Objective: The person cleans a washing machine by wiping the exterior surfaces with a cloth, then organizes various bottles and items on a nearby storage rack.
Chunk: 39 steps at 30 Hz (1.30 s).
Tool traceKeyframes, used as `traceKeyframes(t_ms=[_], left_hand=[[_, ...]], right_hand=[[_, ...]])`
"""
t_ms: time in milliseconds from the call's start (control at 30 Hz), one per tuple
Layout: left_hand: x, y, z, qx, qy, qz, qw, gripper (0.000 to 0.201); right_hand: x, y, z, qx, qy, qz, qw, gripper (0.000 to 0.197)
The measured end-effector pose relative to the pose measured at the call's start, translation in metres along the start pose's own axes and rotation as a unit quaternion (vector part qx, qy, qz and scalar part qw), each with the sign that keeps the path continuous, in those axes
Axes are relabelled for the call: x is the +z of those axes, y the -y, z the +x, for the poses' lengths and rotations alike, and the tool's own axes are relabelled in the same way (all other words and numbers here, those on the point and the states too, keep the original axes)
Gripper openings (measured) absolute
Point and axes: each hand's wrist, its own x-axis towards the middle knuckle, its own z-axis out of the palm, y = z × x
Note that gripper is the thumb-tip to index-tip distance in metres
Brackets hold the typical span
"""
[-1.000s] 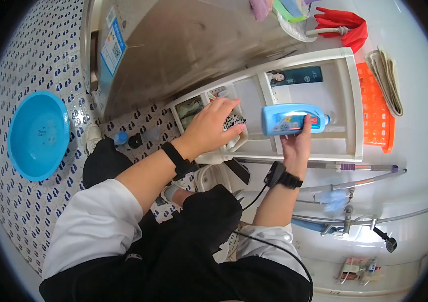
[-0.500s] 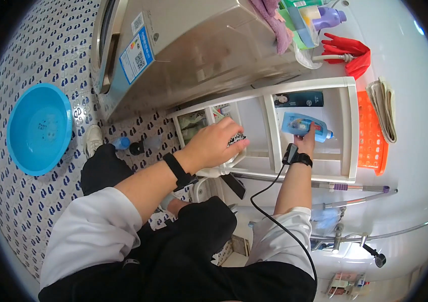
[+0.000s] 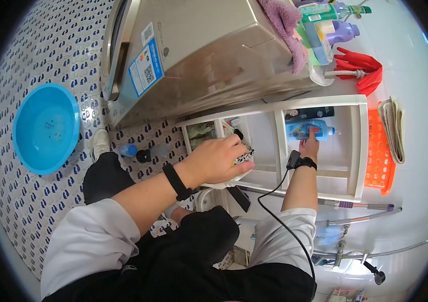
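My right hand [image 3: 310, 146] reaches into a compartment of the white shelf unit [image 3: 281, 141], its fingers on a blue plastic bottle [image 3: 298, 131]. The bottle lies right beside a dark box [image 3: 308, 114] in that compartment. My left hand [image 3: 218, 160] is over the neighbouring compartment, closed around a small black-and-white patterned thing [image 3: 244, 157] with a bit of yellow-green showing. Most of that thing is hidden by my fingers, so I cannot tell its kind. Small items lie partly hidden behind my left hand.
A metallic appliance [image 3: 209, 65] stands along the shelf's far side, with a purple towel [image 3: 284, 25] and bottles on it. Red gloves [image 3: 362, 70] and an orange basket [image 3: 377, 151] are at the right. A blue basin [image 3: 47, 128] sits on the patterned floor at left.
My right hand has shifted the blue bottle toward the dark box, so they now lie side by side. My left hand keeps its patterned thing. The whole view has shifted slightly.
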Motion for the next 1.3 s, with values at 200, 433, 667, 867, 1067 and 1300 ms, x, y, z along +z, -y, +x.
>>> traceKeyframes(t_ms=[200, 433, 667, 867, 1067, 1300], left_hand=[[-0.017, 0.002, 0.005, -0.018, -0.008, 0.016, 1.0, 0.04], [-0.018, 0.01, 0.011, -0.028, -0.021, 0.031, 0.999, 0.037], [-0.017, 0.015, 0.012, -0.028, -0.014, 0.033, 0.999, 0.033], [-0.01, 0.021, 0.012, -0.004, -0.043, 0.051, 0.998, 0.039], [-0.011, 0.018, 0.016, -0.035, 0.008, 0.053, 0.998, 0.031], [-0.008, 0.023, 0.018, -0.038, 0.0, 0.037, 0.999, 0.031]], right_hand=[[-0.009, -0.002, 0.008, -0.056, 0.064, -0.05, 0.995, 0.047], [-0.016, -0.003, -0.002, -0.035, 0.122, -0.036, 0.991, 0.044], [-0.018, 0.008, -0.017, 0.012, 0.125, -0.122, 0.985, 0.058], [-0.02, 0.02, -0.033, 0.022, 0.082, -0.102, 0.991, 0.074], [-0.015, 0.023, -0.026, -0.045, 0.086, -0.128, 0.987, 0.069], [-0.012, 0.022, -0.03, -0.051, 0.092, -0.136, 0.985, 0.065]])
